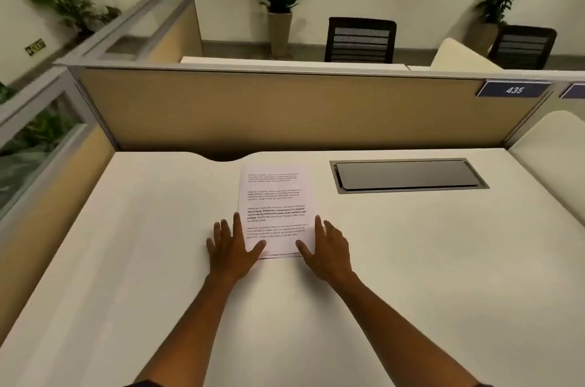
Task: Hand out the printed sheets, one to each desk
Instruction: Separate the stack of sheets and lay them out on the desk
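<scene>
Printed sheets are seen lying flat in a small stack on a white desk, near its far edge and left of a closed grey cable hatch. The stack's near corners are pressed by the left hand and right hand, fingers straight and spread, thumbs on the paper. A tan partition with a blue "435" plate is seen behind.
</scene>
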`<act>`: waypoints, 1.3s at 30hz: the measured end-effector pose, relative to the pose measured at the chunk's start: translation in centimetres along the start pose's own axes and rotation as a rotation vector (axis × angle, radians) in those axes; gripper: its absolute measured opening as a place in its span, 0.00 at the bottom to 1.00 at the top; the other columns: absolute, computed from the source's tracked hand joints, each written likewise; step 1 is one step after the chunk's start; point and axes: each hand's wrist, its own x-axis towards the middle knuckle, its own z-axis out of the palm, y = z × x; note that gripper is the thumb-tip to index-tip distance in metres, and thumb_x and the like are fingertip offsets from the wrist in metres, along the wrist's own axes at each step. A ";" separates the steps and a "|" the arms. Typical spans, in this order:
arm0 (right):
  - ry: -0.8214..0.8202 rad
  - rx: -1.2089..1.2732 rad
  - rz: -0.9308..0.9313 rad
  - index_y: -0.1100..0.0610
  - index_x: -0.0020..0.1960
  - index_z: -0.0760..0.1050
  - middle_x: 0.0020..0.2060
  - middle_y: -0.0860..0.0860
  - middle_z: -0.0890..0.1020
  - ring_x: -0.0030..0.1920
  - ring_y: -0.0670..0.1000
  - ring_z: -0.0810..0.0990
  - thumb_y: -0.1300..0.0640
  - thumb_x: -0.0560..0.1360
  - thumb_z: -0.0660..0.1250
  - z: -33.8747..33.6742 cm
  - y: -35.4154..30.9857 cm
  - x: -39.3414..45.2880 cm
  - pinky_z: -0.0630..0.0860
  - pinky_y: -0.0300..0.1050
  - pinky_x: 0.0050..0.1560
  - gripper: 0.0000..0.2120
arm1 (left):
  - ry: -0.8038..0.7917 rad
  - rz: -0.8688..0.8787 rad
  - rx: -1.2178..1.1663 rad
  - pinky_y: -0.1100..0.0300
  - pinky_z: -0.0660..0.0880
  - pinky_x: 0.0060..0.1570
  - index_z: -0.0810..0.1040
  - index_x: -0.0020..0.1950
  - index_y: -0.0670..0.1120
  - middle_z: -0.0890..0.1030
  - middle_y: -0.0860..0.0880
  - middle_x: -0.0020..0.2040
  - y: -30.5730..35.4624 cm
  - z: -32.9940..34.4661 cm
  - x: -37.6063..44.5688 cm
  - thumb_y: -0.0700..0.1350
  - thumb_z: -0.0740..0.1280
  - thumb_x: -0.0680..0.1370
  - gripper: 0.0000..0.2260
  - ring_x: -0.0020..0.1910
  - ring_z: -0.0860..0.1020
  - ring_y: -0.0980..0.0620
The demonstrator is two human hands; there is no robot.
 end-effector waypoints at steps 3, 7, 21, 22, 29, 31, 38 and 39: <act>-0.020 0.026 0.034 0.54 0.79 0.48 0.77 0.57 0.59 0.75 0.59 0.60 0.33 0.77 0.54 0.5 -0.3 0.3 0.60 0.55 0.74 0.40 | -0.025 0.004 0.002 0.41 0.44 0.76 0.39 0.79 0.50 0.46 0.41 0.81 -0.5 0.6 0.0 0.66 0.61 0.75 0.44 0.80 0.41 0.43; -0.034 0.077 0.069 0.55 0.79 0.49 0.76 0.57 0.60 0.74 0.59 0.60 0.34 0.77 0.56 1.2 -0.8 0.7 0.62 0.55 0.72 0.40 | -0.031 0.023 -0.016 0.41 0.44 0.76 0.39 0.79 0.49 0.44 0.42 0.81 -0.9 1.2 0.1 0.66 0.63 0.74 0.46 0.79 0.40 0.44; 0.014 0.449 0.183 0.59 0.78 0.51 0.72 0.60 0.68 0.71 0.61 0.67 0.41 0.77 0.63 0.7 -1.8 3.4 0.67 0.54 0.69 0.39 | -0.062 0.100 -0.012 0.41 0.41 0.76 0.39 0.79 0.46 0.43 0.46 0.81 -0.8 1.5 1.1 0.61 0.65 0.76 0.45 0.80 0.41 0.48; 0.022 0.505 0.185 0.59 0.78 0.52 0.71 0.60 0.69 0.70 0.60 0.68 0.43 0.77 0.64 0.5 -2.1 3.6 0.68 0.53 0.68 0.38 | -0.064 0.101 -0.009 0.41 0.41 0.76 0.39 0.79 0.46 0.43 0.46 0.81 -0.8 1.5 1.1 0.61 0.65 0.76 0.45 0.80 0.41 0.48; 0.015 1.022 0.331 0.55 0.78 0.54 0.70 0.57 0.72 0.67 0.60 0.75 0.45 0.77 0.68 -0.6 -2.7 4.5 0.74 0.56 0.66 0.37 | -0.087 0.087 0.004 0.41 0.41 0.76 0.39 0.79 0.47 0.43 0.47 0.81 -0.5 1.2 1.0 0.61 0.64 0.76 0.44 0.80 0.41 0.48; 0.011 1.073 0.366 0.54 0.78 0.56 0.69 0.58 0.74 0.65 0.60 0.76 0.46 0.76 0.69 -1.0 -2.5 4.8 0.75 0.59 0.65 0.37 | -0.088 0.083 0.014 0.41 0.42 0.76 0.39 0.79 0.46 0.43 0.47 0.81 -0.5 1.1 0.9 0.62 0.64 0.76 0.44 0.80 0.41 0.47; 0.052 0.849 0.330 0.58 0.64 0.74 0.60 0.56 0.81 0.57 0.59 0.81 0.53 0.75 0.71 -1.8 -1.2 5.3 0.78 0.58 0.62 0.20 | -0.110 0.075 0.036 0.40 0.41 0.76 0.37 0.79 0.47 0.42 0.47 0.81 -0.3 0.8 0.8 0.62 0.63 0.76 0.45 0.80 0.40 0.47; 0.050 0.836 0.324 0.59 0.62 0.76 0.59 0.56 0.81 0.55 0.59 0.82 0.54 0.75 0.71 -1.7 -1.0 5.3 0.79 0.57 0.61 0.18 | -0.111 0.074 0.043 0.40 0.41 0.76 0.38 0.79 0.47 0.42 0.48 0.81 -0.3 0.7 0.8 0.62 0.63 0.76 0.45 0.80 0.41 0.48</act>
